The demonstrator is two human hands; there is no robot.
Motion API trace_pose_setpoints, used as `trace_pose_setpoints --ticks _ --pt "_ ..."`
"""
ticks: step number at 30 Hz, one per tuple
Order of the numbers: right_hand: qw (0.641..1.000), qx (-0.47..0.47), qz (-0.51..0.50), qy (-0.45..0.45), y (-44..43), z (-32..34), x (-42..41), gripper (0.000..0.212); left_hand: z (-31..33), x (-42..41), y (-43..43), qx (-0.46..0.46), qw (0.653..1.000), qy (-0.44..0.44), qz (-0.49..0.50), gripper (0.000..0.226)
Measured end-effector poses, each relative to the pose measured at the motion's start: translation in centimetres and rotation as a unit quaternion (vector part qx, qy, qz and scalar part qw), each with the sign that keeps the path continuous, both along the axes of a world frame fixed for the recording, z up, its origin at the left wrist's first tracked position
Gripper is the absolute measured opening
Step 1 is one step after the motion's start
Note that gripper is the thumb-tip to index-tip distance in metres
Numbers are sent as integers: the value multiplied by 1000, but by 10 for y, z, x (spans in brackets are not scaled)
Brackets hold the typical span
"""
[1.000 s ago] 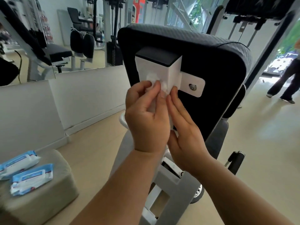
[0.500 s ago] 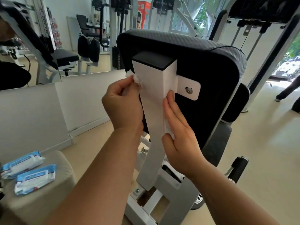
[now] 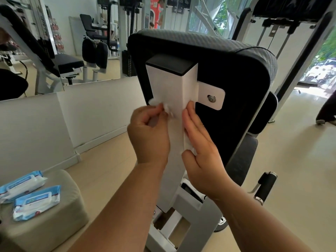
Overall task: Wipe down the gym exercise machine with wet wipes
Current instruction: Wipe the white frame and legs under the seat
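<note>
A white square post (image 3: 172,91) with a black cap runs up the back of the machine's black padded backrest (image 3: 236,79). My left hand (image 3: 149,135) is closed on a crumpled white wet wipe (image 3: 166,108) and presses it against the post's left face. My right hand (image 3: 201,151) lies flat along the post's right edge, with another white wipe (image 3: 190,147) pinned under its palm. A white bracket with a bolt (image 3: 211,98) sticks out to the right of the post.
Two blue wet wipe packs (image 3: 31,195) lie on a beige padded stool (image 3: 54,224) at lower left. A black handle (image 3: 264,186) juts out at lower right. A mirror (image 3: 54,42) lines the left wall. A person's leg (image 3: 325,110) is at far right.
My left hand has slid from the post's front to its left side, then down a little, carrying the wipe. My right hand has stayed along the right edge.
</note>
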State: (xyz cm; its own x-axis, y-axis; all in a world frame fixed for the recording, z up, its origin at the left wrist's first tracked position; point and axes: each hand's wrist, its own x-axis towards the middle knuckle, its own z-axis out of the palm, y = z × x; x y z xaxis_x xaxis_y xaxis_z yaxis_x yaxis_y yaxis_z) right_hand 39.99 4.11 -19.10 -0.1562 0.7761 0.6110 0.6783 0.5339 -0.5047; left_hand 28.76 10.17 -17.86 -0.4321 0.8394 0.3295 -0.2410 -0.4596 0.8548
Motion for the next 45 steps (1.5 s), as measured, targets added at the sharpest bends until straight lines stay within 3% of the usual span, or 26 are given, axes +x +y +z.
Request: trace_pose_setpoints --ticks 4,8,12,17,24,29,34,37,41,45 --pt "999 -20 -41 19 -2 -17 -2 84 -12 9 -12 -4 999 16 -39 14" --pt "987 -138 -77 39 -9 -49 -3 89 -5 6 -9 51 997 36 -51 10" --pt "980 -180 -82 18 -8 -57 1 98 -44 9 12 -88 992 -32 -81 15" --pt "976 -208 -55 27 -4 -56 16 105 -76 19 14 -203 970 -29 -133 5" --pt "973 -203 -40 107 -10 -60 18 97 -52 20 0 -74 990 -43 -113 9" --pt "958 -270 -35 87 -8 -76 24 96 -98 28 17 -222 964 -61 -134 7" --pt "961 -247 -68 101 1 -83 30 87 -130 38 35 -323 930 -55 -167 12" --pt "949 -263 -100 142 0 -89 33 80 -126 41 33 -308 936 -50 -165 7" --pt "930 -337 -88 115 -2 -99 35 88 -123 43 24 -230 955 -74 -171 7" --pt "920 -368 -88 101 0 -102 34 94 -149 51 32 -285 940 -46 -180 7"
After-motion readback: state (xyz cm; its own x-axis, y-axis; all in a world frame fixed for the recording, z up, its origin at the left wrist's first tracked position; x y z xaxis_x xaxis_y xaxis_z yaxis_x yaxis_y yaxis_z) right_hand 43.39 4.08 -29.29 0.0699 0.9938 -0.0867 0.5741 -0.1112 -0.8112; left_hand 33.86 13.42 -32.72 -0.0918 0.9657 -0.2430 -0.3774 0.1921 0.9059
